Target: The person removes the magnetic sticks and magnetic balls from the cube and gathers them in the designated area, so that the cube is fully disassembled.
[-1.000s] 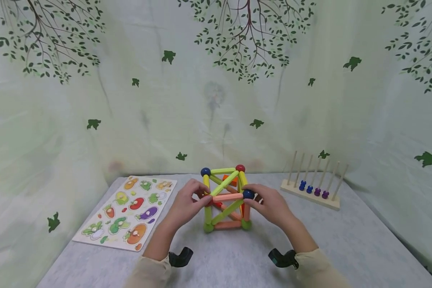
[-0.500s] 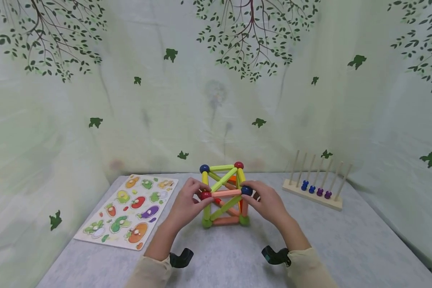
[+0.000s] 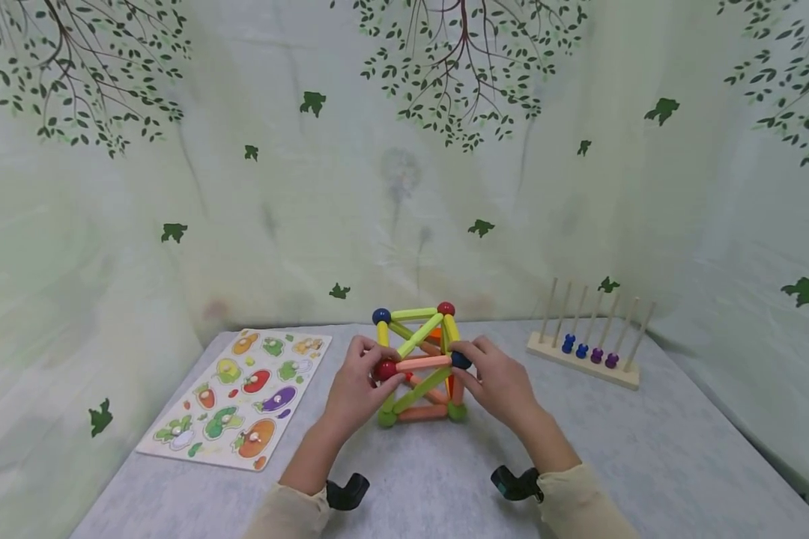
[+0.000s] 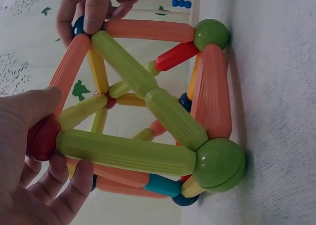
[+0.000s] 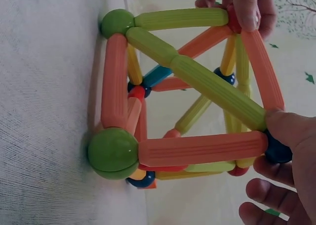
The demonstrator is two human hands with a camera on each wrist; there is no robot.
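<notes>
A cube-like frame of magnetic rods and balls stands on the table before me. My left hand (image 3: 356, 385) pinches the red ball (image 3: 386, 370) at its upper front left corner between thumb and fingers. At the upper front right corner my right hand (image 3: 495, 378) pinches a dark blue ball (image 5: 278, 147), partly covered by the thumb and fingers. A salmon rod (image 3: 423, 363) joins those two balls. Light green rods (image 4: 126, 151) form the left upright and the front diagonal. Green balls (image 5: 113, 152) sit at the lower front corners, touching the tabletop.
A vegetable peg puzzle board (image 3: 198, 457) lies on the table (image 3: 418, 494) to the left. To the right stands a wooden peg rack (image 3: 580, 363) with blue and purple beads. An orange piece (image 3: 435, 334) shows behind the frame. A leaf-printed curtain (image 3: 404, 187) closes the back.
The left fingers have shifted on the corner, and the red ball shows more than before. The frame's upper front edge has moved slightly left. Both hands stay at the same two balls.
</notes>
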